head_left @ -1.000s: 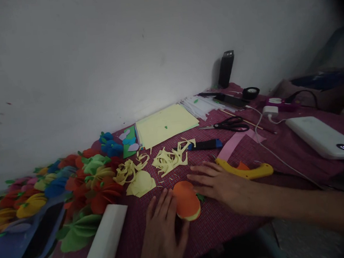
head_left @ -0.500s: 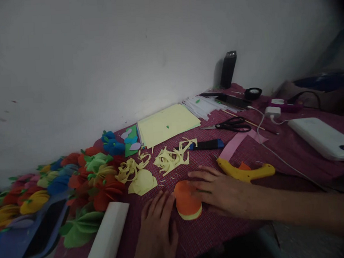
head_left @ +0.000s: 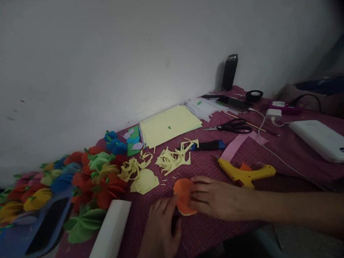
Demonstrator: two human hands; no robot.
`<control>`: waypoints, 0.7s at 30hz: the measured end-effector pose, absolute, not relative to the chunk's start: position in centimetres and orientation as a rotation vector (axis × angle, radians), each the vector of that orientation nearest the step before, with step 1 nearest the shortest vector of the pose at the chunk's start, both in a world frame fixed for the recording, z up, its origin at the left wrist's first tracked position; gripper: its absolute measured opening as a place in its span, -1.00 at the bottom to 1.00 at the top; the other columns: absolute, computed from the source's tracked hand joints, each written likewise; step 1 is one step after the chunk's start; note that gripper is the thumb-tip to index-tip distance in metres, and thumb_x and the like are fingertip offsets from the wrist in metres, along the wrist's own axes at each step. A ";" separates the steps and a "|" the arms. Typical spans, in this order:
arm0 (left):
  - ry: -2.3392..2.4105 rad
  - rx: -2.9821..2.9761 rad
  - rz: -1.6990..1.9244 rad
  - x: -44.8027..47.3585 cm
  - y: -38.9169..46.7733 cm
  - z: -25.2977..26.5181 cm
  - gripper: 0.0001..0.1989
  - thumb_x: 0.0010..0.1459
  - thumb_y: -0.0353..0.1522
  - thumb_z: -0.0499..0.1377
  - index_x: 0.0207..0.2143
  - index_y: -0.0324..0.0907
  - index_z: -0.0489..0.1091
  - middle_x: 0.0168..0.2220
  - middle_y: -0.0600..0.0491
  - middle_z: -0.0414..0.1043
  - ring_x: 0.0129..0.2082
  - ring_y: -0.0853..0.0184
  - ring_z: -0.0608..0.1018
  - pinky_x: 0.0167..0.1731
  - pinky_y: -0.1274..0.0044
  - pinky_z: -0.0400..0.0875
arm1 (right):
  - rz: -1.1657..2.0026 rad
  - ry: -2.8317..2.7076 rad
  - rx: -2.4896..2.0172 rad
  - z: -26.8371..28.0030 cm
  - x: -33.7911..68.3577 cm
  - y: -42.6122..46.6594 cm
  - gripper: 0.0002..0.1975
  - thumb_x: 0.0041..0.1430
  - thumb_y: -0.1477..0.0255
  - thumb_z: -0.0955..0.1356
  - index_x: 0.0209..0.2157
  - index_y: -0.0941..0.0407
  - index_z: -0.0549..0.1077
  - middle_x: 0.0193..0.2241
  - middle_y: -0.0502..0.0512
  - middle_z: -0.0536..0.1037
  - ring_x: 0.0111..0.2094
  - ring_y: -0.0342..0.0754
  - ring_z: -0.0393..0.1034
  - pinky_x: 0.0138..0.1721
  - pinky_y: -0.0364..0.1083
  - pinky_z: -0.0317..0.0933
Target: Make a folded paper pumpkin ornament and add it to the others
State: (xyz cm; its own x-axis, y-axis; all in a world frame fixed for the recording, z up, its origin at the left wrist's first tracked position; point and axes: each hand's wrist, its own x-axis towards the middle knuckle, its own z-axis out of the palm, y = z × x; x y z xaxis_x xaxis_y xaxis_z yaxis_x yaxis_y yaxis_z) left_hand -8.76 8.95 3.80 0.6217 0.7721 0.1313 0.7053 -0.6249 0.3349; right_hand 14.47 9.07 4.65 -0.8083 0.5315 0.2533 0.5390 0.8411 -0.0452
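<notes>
An orange paper cutout (head_left: 182, 190) with a rounded, waisted outline lies on the checked maroon cloth, a pale yellow edge showing beneath its lower end. My left hand (head_left: 163, 224) rests at its left side, fingertips touching the edge and thumb held apart. Across the cutout's right part my right hand (head_left: 214, 194) is laid, fingers stretched out and pressing down, so that part is hidden. A yellow glue gun (head_left: 245, 173) lies just beyond my right wrist. Curly pale yellow paper scraps (head_left: 172, 158) and a yellow paper piece (head_left: 144, 181) are past my fingertips.
Folded paper flowers (head_left: 105, 184) crowd the left, near a white roll (head_left: 108, 235). Yellow sheets (head_left: 168, 125), black scissors (head_left: 233, 126) and a utility knife (head_left: 210, 145) lie toward the wall. At right are a cabled power bank (head_left: 323, 140), a phone (head_left: 233, 103) and a black can (head_left: 229, 72).
My left hand has shifted right and its fingertips curl closer over the cutout's edge. My right fingers cover more of the cutout's lower part. The view has tilted slightly.
</notes>
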 end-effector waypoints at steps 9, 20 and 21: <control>1.290 2.441 0.385 -7.1 10.7 4.6 -0.74 0.08 -0.47 0.09 -0.15 -0.15 0.38 -0.25 0.00 0.39 -0.22 0.24 0.42 -0.19 0.38 0.34 | 0.429 -2.475 -1.043 5.9 14.8 10.3 -0.75 0.18 0.54 0.22 -0.12 0.13 0.41 -0.24 0.14 0.52 -0.13 -0.03 0.33 -0.05 -0.01 0.15; 1.345 2.241 0.340 -5.9 13.0 5.2 -0.72 0.18 -0.25 0.00 -0.52 -0.18 0.34 -0.44 0.05 0.35 -0.33 0.29 0.42 -0.32 0.46 0.28 | 0.665 -2.301 -1.275 5.3 14.6 12.1 -0.70 0.13 0.42 0.31 -0.07 0.11 0.39 -0.20 0.12 0.48 -0.16 -0.01 0.32 -0.12 -0.04 0.20; 1.358 2.239 0.328 -5.8 13.1 5.2 -0.71 0.18 -0.25 -0.01 -0.53 -0.18 0.33 -0.44 0.05 0.35 -0.34 0.29 0.42 -0.33 0.46 0.28 | 0.648 -2.289 -1.302 5.0 14.5 12.2 -0.73 0.16 0.44 0.28 -0.08 0.11 0.40 -0.21 0.13 0.47 -0.18 -0.02 0.33 -0.14 -0.05 0.20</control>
State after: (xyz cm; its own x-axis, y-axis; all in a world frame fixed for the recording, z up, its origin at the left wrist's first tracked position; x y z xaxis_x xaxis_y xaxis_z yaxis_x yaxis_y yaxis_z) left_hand -5.83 13.06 5.22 0.4740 0.8791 -0.0500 0.7592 -0.3793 0.5290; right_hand 14.55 12.24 4.97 -0.4689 0.8733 0.1322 0.6743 0.4506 -0.5851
